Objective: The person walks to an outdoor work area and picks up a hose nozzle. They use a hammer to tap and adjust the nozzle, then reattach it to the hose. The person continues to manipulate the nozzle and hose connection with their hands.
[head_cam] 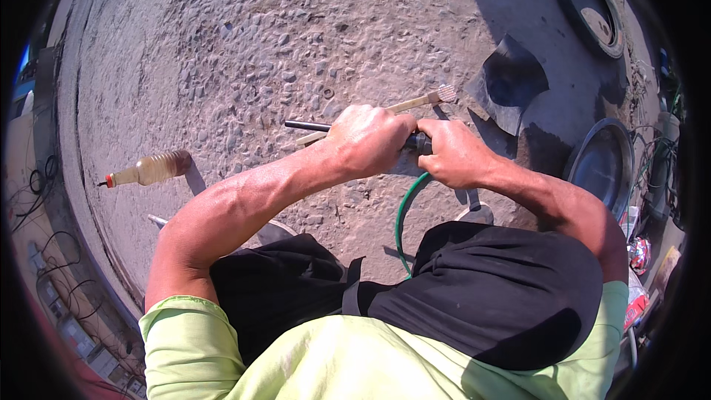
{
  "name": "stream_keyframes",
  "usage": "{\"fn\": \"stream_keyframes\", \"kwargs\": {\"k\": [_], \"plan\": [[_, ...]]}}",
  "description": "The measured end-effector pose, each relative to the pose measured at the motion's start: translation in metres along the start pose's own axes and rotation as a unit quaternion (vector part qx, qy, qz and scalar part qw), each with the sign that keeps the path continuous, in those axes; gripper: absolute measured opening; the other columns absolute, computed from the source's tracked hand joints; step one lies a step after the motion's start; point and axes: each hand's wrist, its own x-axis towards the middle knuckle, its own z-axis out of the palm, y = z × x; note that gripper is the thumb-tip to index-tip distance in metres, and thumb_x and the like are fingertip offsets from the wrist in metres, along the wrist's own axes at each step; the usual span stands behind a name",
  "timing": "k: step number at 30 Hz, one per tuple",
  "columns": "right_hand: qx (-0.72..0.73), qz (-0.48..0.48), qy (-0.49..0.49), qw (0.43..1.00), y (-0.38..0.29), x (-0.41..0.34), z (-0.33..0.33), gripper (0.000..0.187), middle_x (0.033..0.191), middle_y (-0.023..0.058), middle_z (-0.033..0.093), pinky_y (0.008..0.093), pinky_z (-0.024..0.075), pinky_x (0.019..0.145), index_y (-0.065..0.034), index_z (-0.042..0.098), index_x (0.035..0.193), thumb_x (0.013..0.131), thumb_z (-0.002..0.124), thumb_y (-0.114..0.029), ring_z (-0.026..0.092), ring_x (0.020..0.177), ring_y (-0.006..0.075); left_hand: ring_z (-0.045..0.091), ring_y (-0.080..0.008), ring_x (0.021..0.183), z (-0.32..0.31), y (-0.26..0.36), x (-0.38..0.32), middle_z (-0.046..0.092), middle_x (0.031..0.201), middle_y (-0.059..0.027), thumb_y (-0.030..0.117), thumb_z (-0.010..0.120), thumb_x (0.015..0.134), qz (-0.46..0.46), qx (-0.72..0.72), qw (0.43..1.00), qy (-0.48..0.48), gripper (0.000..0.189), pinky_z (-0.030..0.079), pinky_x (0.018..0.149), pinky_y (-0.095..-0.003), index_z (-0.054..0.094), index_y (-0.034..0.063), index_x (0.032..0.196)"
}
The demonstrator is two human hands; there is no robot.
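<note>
My left hand (pixel 371 141) is closed around a black rod or tube (pixel 306 124), whose free end sticks out to the left. Close against it, my right hand (pixel 458 153) grips a dark ribbed fitting (pixel 421 144) at the other end; the fingers hide how the two join. A green hose (pixel 401 216) curves down from beneath my right hand to between my legs; its upper end is hidden. Just beyond my hands is a tool with a pale, wood-like handle (pixel 411 104) and a light, textured head (pixel 446 93), partly covered by my left hand.
On the rough, stony ground at left lies a ribbed plastic bottle (pixel 158 169) with a red cap. A bent black rubber sheet (pixel 514 80), a tyre (pixel 560 8) and a metal basin (pixel 602 169) are at right. Cables (pixel 41 191) run along the left edge.
</note>
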Motion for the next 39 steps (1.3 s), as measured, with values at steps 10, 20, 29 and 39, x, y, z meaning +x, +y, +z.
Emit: {"fn": "stream_keyframes", "kwargs": {"k": [10, 20, 29, 39], "plan": [[-0.078, -0.049, 0.052, 0.994, 0.005, -0.002, 0.003, 0.032, 0.085, 0.029, 0.069, 0.0523, 0.0564, 0.073, 0.0048, 0.063, 0.111, 0.082, 0.069, -0.005, 0.07, 0.086, 0.0492, 0.074, -0.0405, 0.079, 0.002, -0.001, 0.002, 0.073, 0.082, -0.0177, 0.016, 0.074, 0.084, -0.011, 0.003, 1.0, -0.013, 0.016, 0.057, 0.067, -0.0535, 0.068, 0.0066, 0.095], [0.281, 0.127, -0.14, 0.941, 0.006, 0.0, -0.003, 0.033, 0.075, 0.0061, 0.066, 0.0392, 0.0512, 0.061, 0.0059, 0.064, 0.115, 0.084, 0.068, -0.007, 0.062, 0.065, 0.0237, 0.073, -0.0398, 0.076, -0.006, -0.005, 0.003, 0.07, 0.076, -0.0177, 0.024, 0.078, 0.085, 0.061, 0.019, 0.997, 0.044, 0.022, 0.056, 0.068, -0.0535, 0.067, 0.0062, 0.092], [-0.145, -0.044, 0.041, 0.988, 0.01, 0.009, -0.001, 0.031, 0.093, 0.028, 0.073, 0.0536, 0.0578, 0.08, 0.0032, 0.064, 0.113, 0.086, 0.068, -0.01, 0.072, 0.093, 0.0474, 0.073, -0.0449, 0.08, 0.008, -0.005, 0.005, 0.074, 0.084, -0.0221, 0.021, 0.071, 0.089, -0.044, -0.051, 0.998, -0.007, 0.017, 0.057, 0.071, -0.0555, 0.072, 0.0072, 0.099], [0.237, 0.094, -0.097, 0.962, 0.009, -0.002, 0.006, 0.024, 0.075, 0.0124, 0.069, 0.0449, 0.0538, 0.065, 0.0039, 0.063, 0.107, 0.086, 0.068, -0.008, 0.069, 0.07, 0.0311, 0.073, -0.0411, 0.078, -0.008, -0.006, -0.001, 0.071, 0.081, -0.0183, 0.02, 0.073, 0.086, 0.062, 0.026, 0.997, 0.023, 0.017, 0.056, 0.068, -0.0538, 0.068, 0.0071, 0.097]]}}
